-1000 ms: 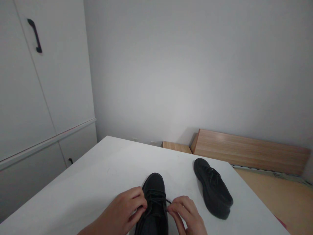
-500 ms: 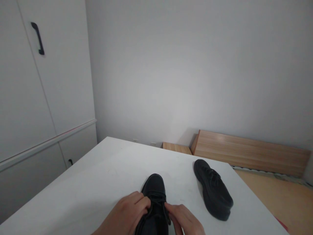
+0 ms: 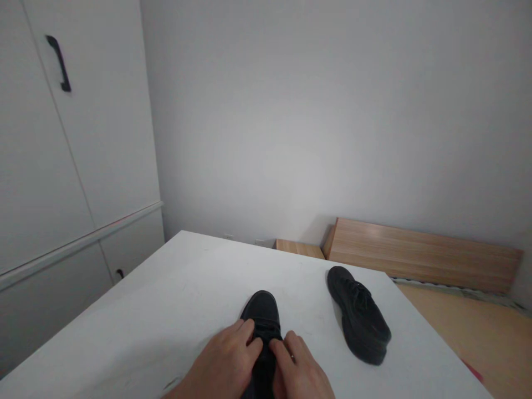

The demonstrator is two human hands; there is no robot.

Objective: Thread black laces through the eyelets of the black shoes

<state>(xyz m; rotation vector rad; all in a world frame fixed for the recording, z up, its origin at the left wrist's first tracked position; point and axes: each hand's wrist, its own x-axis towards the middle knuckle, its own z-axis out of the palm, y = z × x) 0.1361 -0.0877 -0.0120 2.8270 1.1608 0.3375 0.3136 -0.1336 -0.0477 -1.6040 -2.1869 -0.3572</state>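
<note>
A black lace-up shoe lies in front of me with its toe pointing away, its heel end cut off by the frame's bottom edge. My left hand is closed at the left of the lacing, thumb and fingers pinched on the shoelace. From the other side my right hand is closed too, its fingertips on the lace over the tongue. The fingers hide most of the lacing. To the right lies a second black shoe, its lace tied in a bow, with no hand on it.
Both shoes are on a white table. Beyond its far right edge are a wooden headboard and a tan bed base. A white cabinet with dark handles stands at the left, and a plain wall behind.
My right hand has moved from the shoe's right side inward onto the lacing, closer to my left hand. My left fingers have shifted slightly toward the middle. The view has tilted a little.
</note>
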